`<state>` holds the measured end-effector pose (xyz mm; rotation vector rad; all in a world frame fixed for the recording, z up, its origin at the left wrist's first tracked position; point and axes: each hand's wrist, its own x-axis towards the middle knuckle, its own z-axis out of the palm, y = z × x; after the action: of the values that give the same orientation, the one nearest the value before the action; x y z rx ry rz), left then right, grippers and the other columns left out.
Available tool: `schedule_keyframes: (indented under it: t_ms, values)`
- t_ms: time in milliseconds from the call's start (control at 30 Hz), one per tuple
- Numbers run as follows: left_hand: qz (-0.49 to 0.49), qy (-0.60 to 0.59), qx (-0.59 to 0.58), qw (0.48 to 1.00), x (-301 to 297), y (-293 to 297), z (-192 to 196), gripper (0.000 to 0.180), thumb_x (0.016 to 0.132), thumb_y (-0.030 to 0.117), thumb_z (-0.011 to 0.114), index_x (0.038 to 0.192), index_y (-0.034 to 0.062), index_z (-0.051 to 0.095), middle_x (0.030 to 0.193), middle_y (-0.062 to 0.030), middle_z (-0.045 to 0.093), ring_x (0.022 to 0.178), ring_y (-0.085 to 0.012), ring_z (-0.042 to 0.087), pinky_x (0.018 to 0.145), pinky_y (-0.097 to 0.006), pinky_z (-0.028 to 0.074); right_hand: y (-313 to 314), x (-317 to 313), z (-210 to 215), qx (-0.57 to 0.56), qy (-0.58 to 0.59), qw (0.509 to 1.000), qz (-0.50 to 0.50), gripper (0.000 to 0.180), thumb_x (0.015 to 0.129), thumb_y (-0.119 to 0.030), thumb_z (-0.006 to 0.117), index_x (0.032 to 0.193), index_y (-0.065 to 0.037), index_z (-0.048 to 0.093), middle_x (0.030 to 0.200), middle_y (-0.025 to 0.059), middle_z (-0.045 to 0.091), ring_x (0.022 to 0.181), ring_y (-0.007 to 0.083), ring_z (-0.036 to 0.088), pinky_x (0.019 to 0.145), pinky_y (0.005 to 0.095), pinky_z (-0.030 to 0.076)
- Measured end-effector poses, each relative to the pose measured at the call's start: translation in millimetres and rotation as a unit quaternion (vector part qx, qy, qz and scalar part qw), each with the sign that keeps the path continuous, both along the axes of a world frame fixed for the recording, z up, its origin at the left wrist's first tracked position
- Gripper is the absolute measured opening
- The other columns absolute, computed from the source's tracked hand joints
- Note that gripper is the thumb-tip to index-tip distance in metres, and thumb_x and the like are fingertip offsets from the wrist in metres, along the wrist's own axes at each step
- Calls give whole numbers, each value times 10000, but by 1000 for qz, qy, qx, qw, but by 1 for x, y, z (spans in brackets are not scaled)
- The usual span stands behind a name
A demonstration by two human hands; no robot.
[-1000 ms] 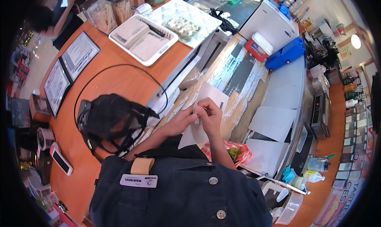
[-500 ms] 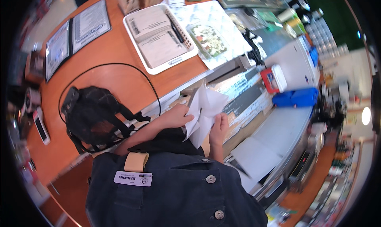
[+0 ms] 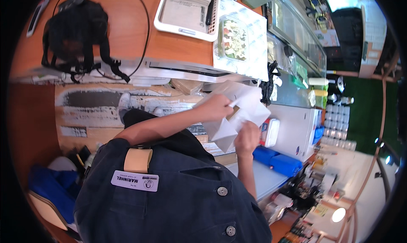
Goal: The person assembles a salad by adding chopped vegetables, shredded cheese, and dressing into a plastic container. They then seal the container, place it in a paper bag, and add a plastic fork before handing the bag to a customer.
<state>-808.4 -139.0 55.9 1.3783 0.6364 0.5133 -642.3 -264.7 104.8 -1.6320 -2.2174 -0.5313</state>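
White paper bag (image 3: 237, 111), mouth up-right.

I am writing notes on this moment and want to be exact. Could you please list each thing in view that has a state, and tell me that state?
White paper bag: held up, mouth pulled open, creased.
Left hand: gripping the bag's upper edge.
Right hand: gripping the bag's lower part.
Clear food container: lid shut, filled.
White tray: lying flat on the counter, loaded.
Black bag: slumped, straps hanging over the edge.
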Motion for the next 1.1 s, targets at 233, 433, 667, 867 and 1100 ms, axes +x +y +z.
schedule_keyframes:
  t_ms: [233, 433, 667, 867, 1100]
  values:
    - [47, 23, 181, 982, 27, -66, 7, 231, 755, 120, 548, 804, -96, 615, 1006, -255, 597, 871, -400, 595, 782, -435, 487, 31, 26, 2, -577, -234, 781, 47, 157, 707, -101, 601, 839, -22, 628, 929, 172, 626, 853, 361, 606, 718, 423, 484]
    - [17, 91, 203, 975, 24, -77, 16, 217, 754, 91, 545, 802, -107, 619, 956, -249, 578, 875, -398, 606, 812, -441, 488, 51, 18, -91, -308, -116, 942, 64, 243, 742, -172, 604, 945, -49, 657, 1023, 183, 620, 941, 332, 595, 747, 441, 464]
    - [74, 187, 315, 927, 0, -84, 23, 185, 689, 83, 607, 771, -70, 671, 884, -298, 611, 755, -360, 654, 637, -445, 540, 43, 22, -98, -320, -139, 937, 34, 254, 754, -171, 600, 971, -49, 654, 1036, 182, 618, 964, 328, 589, 763, 443, 461]
    - [180, 405, 412, 796, 15, -96, 34, 268, 672, 92, 632, 872, -78, 685, 909, -276, 641, 803, -349, 657, 578, -431, 542, 37, 10, -87, -357, -109, 927, 28, 264, 765, -170, 596, 992, -49, 652, 1047, 180, 616, 983, 324, 583, 776, 445, 458]
    - [96, 306, 319, 892, -19, -71, 34, 234, 641, 77, 665, 850, -18, 707, 877, -197, 675, 744, -303, 679, 593, -418, 552, 57, -31, -143, -304, -113, 942, 93, 275, 777, -169, 592, 1018, -49, 649, 1060, 179, 615, 1006, 320, 576, 791, 447, 456]
